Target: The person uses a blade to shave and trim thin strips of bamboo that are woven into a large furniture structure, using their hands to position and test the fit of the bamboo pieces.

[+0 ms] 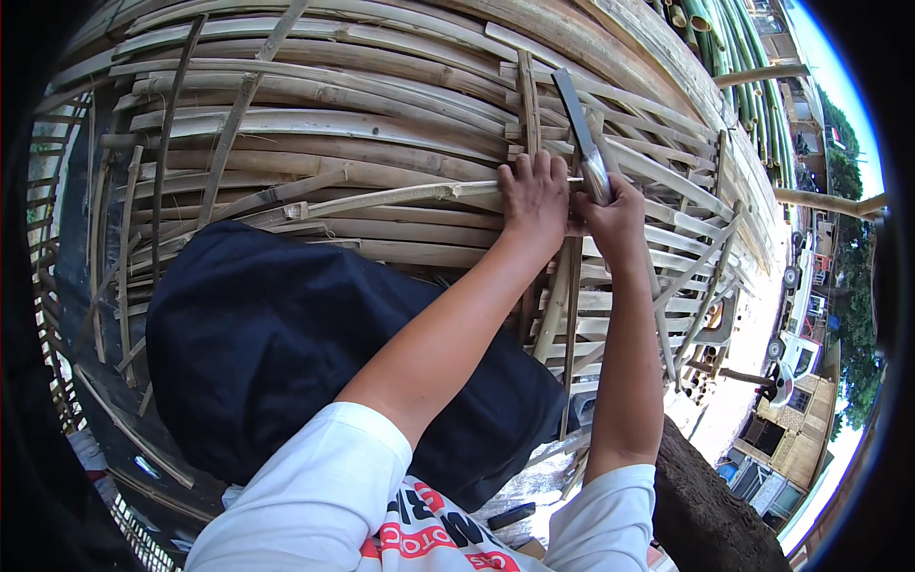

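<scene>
The left hand (536, 195) lies over a pale bamboo strip (381, 199), its back turned up, the fingers close together and bent down around the strip; the thumb side is partly hidden. The strip runs from the left to this hand, and a short, thin end of it shows on the right, beside the knife (574, 110). The right hand (613, 221) is just beside the left one, its fingers closed on the knife's pale, wrapped handle (596, 178). The dark, straight blade points to the far side, leaning a little to the left.

Beneath the hands, many split bamboo slats (319, 121) lie side by side, mostly running left to right, with a few narrow sticks (232, 133) laid across them on the left. On the near side, dark cloth (286, 324) covers the area below the left forearm, close to the person's white shirt (319, 491). At the far right are green bamboo poles (748, 81); farther down the right side stands a white vehicle (799, 357).
</scene>
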`<state>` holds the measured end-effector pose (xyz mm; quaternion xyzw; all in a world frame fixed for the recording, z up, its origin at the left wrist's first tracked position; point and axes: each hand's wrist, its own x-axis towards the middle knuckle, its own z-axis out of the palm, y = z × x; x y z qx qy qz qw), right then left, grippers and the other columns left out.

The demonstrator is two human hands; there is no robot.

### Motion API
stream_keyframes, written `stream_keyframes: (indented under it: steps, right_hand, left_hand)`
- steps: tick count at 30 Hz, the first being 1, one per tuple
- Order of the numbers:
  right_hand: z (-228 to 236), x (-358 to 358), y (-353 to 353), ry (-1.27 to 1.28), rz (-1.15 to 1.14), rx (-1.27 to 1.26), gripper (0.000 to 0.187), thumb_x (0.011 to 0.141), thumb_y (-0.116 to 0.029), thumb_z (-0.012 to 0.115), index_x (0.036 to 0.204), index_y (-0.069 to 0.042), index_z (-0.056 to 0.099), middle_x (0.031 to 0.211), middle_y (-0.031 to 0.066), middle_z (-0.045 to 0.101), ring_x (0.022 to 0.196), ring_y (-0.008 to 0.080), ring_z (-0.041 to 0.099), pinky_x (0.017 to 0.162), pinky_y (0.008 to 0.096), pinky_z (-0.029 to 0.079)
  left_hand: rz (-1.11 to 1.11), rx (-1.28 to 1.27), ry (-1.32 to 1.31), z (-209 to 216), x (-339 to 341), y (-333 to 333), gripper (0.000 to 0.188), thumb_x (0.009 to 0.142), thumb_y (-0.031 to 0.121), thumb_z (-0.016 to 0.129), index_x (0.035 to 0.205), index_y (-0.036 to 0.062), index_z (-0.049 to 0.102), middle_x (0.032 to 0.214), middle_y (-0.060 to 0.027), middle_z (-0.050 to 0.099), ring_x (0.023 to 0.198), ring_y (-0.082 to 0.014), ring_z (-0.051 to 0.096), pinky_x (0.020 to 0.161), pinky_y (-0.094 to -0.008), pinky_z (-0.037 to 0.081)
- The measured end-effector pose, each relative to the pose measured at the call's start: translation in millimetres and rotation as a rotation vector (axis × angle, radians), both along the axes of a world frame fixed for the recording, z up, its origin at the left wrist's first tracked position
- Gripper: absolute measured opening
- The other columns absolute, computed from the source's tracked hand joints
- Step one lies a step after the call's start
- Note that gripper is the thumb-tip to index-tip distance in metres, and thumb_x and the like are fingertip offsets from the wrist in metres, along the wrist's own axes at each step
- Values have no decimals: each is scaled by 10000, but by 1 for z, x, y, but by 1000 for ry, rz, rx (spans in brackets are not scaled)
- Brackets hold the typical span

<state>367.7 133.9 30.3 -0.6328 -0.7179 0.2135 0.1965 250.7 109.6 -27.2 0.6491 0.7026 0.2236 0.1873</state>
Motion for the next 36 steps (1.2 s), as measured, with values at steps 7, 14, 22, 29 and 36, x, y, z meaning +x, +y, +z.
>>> stream_keyframes:
  steps: [7,14,22,29,36]
  right_hand:
    - [24,26,-39,192,-233,-240,319,842,-221,760,1001,32,650,681,4,555,616,100,498,584,287,444]
    - [11,62,-99,1,-204,-107,354,909,-245,726,1157,-26,603,722,91,601,618,174,540,616,342,453]
    - [-11,80,-107,-28,-203,-64,402,852,-228,786,1147,-24,606,805,179,699,672,291,683,651,376,510]
    - [-3,87,-97,9,-110,-13,450,846,-254,787,1215,-52,627,885,210,714,801,380,708,709,416,534]
    - [0,100,-80,-57,-22,-30,490,846,-274,783,1264,-76,621,915,204,714,808,376,709,713,426,537]
  left_hand:
    - [-9,82,62,-1,6,-2,1049,512,725,812,1237,35,500,1173,-106,521,1117,-286,486,908,-470,372]
    - [-7,125,17,-10,0,-6,1056,552,831,705,1215,36,498,1184,-113,513,1126,-286,453,937,-444,340]
    - [-43,89,17,-6,1,-6,1065,531,844,704,1202,48,478,1181,-127,512,1122,-297,458,929,-454,342]
    - [-65,97,59,-7,0,-5,1100,543,864,685,1238,38,471,1214,-133,507,1134,-307,466,938,-469,356]
    - [-79,44,109,-1,-3,0,1187,469,897,680,1254,21,515,1239,-135,520,1159,-295,478,949,-459,390]
